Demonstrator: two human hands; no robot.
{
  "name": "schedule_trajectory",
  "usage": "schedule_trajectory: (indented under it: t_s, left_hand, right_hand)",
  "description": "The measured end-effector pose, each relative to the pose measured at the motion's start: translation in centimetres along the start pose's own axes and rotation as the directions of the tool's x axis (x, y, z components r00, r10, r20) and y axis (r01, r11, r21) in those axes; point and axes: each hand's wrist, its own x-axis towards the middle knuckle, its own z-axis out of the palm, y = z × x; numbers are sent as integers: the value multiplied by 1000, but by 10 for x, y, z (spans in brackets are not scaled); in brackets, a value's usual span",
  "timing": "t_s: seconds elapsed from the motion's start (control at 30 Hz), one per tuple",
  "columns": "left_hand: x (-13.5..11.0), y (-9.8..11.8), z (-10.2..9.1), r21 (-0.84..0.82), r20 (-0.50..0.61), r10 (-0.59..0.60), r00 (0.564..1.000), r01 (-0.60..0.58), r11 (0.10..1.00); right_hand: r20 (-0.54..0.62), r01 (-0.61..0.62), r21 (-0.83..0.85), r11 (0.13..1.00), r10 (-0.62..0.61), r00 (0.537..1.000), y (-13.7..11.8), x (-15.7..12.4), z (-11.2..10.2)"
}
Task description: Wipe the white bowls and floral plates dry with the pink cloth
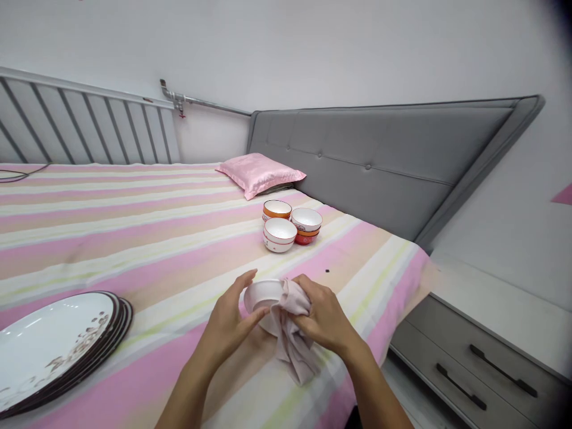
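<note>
A small white bowl is held tilted above the bed in front of me, its base side partly facing me. My left hand grips its left side, the thumb across the near side and the fingers at the far rim. Bunched in my right hand is a pale pink cloth, pressed to the bowl's right edge and hanging down below it. The cloth covers the bowl's right part. Just beyond stand stacked bowls: a white stack, an orange-rimmed stack and a white-over-red stack.
A stack of dark-rimmed plates lies at the left on the striped bedspread. A pink pillow rests by the grey headboard. At the right stands a drawer cabinet. A tiny dark object lies near the bowls.
</note>
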Motion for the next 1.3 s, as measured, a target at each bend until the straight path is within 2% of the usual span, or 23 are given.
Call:
schedule_trajectory:
  t_s: [0.07, 0.13, 0.3, 0.47, 0.63, 0.87, 1.0, 1.13, 1.3]
  left_hand:
    - [0, 8, -2, -6, -27, 103, 994, -103, 995]
    - [0, 12, -1, 24, -41, 148, 988, -147, 989]
    - [2, 4, 2, 86, -90, 141, 986, -133, 987]
    - [3, -7, -1, 104, -110, 35, 993, -23, 994]
    - [4, -11, -6, 111, -115, -88, 989, 101, 989]
    - [5, -21, -12, 130, -151, -111, 982, 131, 983]
    - [4, -25, -15, 106, -148, -142, 979, 158, 982]
    - [4, -29, -17, 85, -141, -174, 975, 187, 979]
    - [4, -26, -18, -46, -113, -196, 974, 192, 980]
  right_hand:
    - [-7, 18, -20, 1000, -18, 1000, -3, 1, 2]
    - [-20, 23, -33, 999, -24, 1000, -3, 0, 4]
    - [-92, -24, 3, 1000, 24, 995, 6, -1, 11]
    - [-111, -64, 130, 989, 78, 991, 21, 0, 18]
    - [-119, -153, 313, 937, 199, 973, 35, 1, 29]
    - [-46, -175, 572, 801, 245, 968, 47, -1, 45]
    - [33, -242, 609, 755, 281, 959, 54, -6, 57]
    - [33, -241, 620, 747, 281, 959, 53, -9, 62]
    - [-39, -176, 617, 767, 253, 967, 41, -4, 44]
